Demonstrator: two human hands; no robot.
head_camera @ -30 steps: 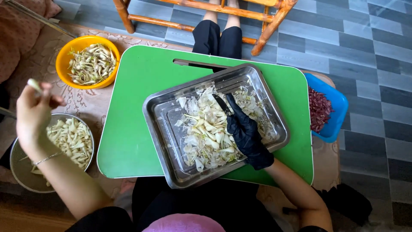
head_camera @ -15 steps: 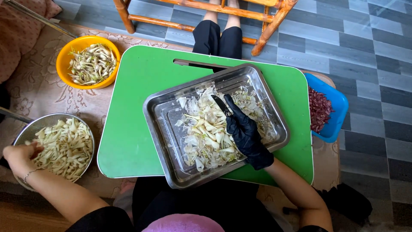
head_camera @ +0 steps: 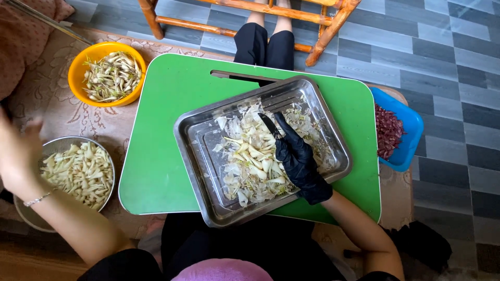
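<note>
Resting gloved right hand (head_camera: 299, 161) gripping knife (head_camera: 270, 125) amid tray (head_camera: 208, 171) shreds; left hand (head_camera: 18, 156) fingers open.

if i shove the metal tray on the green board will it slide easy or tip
The tray would probably slide easily: smooth metal lying flat on the glossy green board. Tipping seems unlikely, since it is wide, shallow and flat-bottomed. The gloved right hand resting on the pale cuttings inside it would likely hold it back, and those loose cuttings could shift if it is pushed hard.
</note>
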